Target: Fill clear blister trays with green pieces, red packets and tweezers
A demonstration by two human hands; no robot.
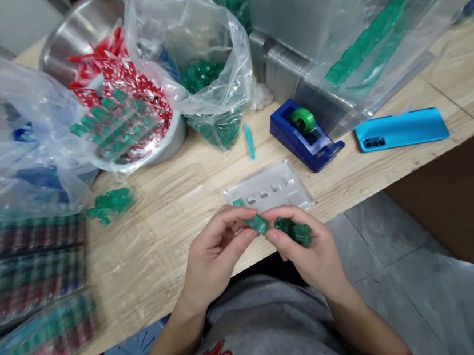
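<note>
The green piece (257, 224) is between both grips: the left grip (211, 248) pinches it; the right grip (308, 255) touches its end and cups green bits (302, 234). Handling this piece looks like the step; the next move seems to need a gentle pinch. Just past the grips lies the tray (272, 174). I can't read any writing.

Left hand (213, 249) pinching a green piece (256, 224) beside the right hand (311, 255), which cups more green pieces (303, 234); moulded tray (258, 179) on bench (345, 178) beyond.
</note>
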